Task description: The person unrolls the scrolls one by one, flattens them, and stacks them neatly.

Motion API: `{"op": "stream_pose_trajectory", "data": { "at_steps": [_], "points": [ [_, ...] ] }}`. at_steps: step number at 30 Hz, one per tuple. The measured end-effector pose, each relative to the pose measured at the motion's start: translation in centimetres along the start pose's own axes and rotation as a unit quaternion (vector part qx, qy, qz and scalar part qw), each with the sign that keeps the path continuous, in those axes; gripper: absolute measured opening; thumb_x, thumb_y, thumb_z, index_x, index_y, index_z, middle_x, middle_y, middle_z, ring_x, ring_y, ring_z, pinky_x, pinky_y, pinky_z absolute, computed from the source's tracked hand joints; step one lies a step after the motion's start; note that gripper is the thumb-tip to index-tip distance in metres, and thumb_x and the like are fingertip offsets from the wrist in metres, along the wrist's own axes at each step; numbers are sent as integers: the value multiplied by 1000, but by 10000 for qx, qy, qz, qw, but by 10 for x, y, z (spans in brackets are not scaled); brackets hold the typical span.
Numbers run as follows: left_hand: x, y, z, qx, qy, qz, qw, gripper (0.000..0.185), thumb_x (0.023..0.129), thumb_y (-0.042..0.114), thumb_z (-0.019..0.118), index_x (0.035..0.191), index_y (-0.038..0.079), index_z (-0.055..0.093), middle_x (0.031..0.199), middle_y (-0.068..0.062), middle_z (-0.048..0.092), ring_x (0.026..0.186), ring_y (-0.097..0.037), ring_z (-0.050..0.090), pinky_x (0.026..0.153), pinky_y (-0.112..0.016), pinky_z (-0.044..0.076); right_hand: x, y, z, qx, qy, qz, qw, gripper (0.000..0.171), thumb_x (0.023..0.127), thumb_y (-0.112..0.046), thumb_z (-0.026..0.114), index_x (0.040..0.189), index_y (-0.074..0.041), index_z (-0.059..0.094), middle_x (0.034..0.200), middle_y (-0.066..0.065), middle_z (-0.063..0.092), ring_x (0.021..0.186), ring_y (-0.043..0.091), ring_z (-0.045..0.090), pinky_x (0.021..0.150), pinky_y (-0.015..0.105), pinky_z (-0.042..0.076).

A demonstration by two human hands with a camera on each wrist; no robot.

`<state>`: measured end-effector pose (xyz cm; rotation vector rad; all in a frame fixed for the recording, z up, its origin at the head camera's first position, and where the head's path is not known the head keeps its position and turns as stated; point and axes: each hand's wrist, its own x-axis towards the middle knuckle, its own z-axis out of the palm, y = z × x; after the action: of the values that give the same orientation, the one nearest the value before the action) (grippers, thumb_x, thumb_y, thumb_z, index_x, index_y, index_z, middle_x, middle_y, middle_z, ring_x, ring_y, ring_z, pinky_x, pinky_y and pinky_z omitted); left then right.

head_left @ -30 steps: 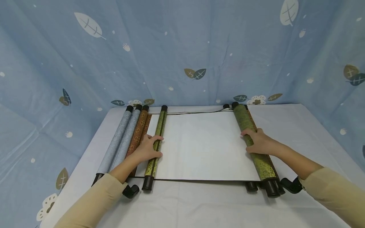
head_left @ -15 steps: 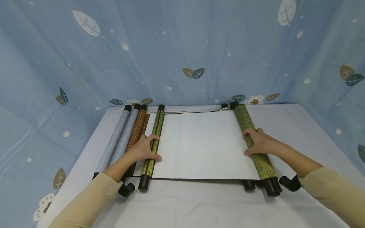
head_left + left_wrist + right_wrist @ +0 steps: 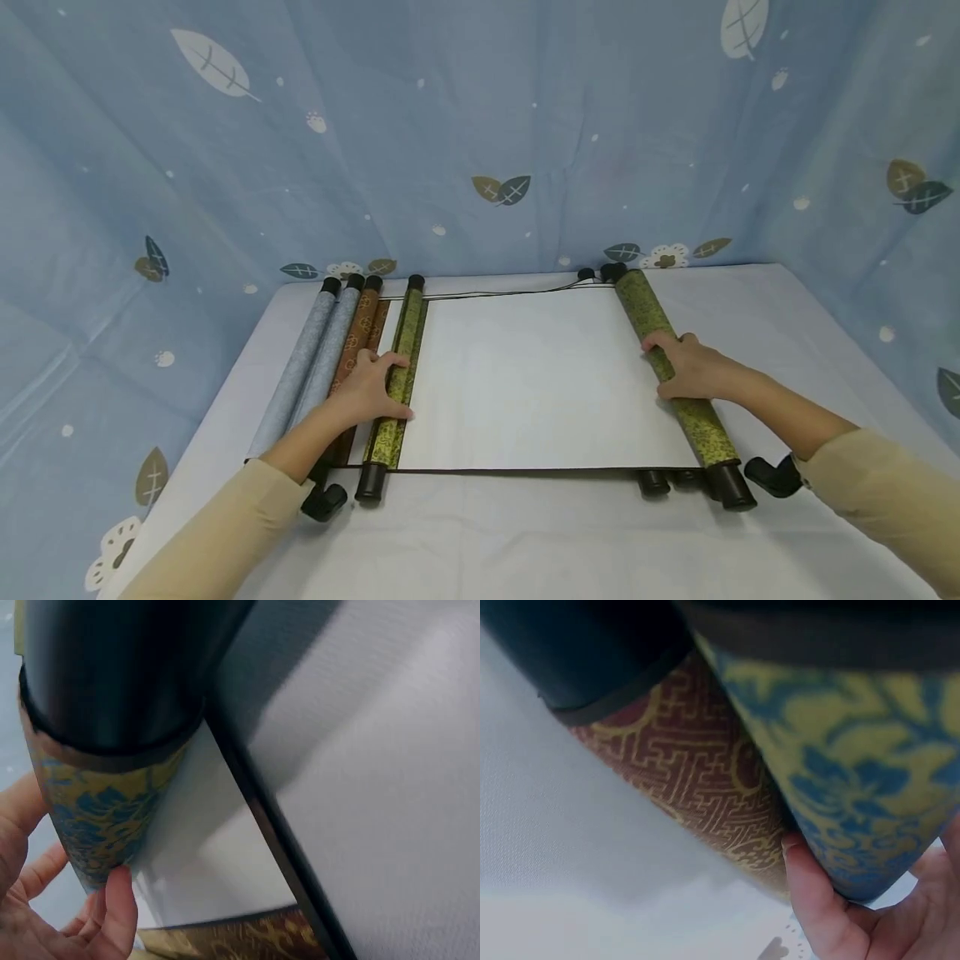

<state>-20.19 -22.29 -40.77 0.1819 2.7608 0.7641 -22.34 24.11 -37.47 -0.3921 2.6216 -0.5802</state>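
Note:
My left hand (image 3: 366,392) grips a slim yellow-green patterned scroll roller (image 3: 406,333), its fingers and thumb reaching round it. In the left wrist view, blue flowers show on that roller (image 3: 97,810) below its black end. On the right, my right hand (image 3: 693,368) holds the thicker matching roll (image 3: 697,429), thumb and fingers on either side. A blank white scroll sheet (image 3: 525,383) stretches flat between the two. Up close in the right wrist view, the yellow-and-blue roll (image 3: 855,765) lies against a reddish-brown patterned roll (image 3: 690,765).
Two blue-grey rolls (image 3: 296,367) and a brown roll (image 3: 364,321) lie along the left. Black end caps (image 3: 652,483) poke out under the sheet's right end. A thin dark cord (image 3: 487,293) runs along the back, before a blue leaf-print curtain (image 3: 450,125). White cloth covers the table.
The left hand and slim roller have shifted slightly left. The right roll's near end has swung right with the right hand, covering the brown roll seen beside it. The head view has also drifted slightly.

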Motion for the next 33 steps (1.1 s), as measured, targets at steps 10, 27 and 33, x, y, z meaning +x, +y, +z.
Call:
{"op": "stream_pose_trajectory", "data": {
  "at_steps": [10,27,33],
  "points": [
    [-4,-3,-5,-30,9,30,10000,71,76,23,80,135,9,44,133,-37,26,94,-42,52,64,-44,45,-2,15,-1,206,-82,149,9996,56,87,-14,57,136,-5,31,116,43,30,58,21,41,51,34,37],
    [-6,-8,-4,238,15,294,9993,60,80,25,77,130,7,49,129,-32,38,111,-47,47,77,-53,46,-8,41,-10,787,-481,-50,9957,71,88,-24,68,140,-3,26,81,16,49,46,13,33,48,33,39],
    [-6,-9,-3,358,15,147,9992,65,78,25,78,132,9,46,129,-37,33,96,-43,53,68,-47,48,-8,49,-12,845,-389,-92,9956,67,88,-18,65,139,2,27,99,28,51,67,25,46,60,36,40]
  ]
}}
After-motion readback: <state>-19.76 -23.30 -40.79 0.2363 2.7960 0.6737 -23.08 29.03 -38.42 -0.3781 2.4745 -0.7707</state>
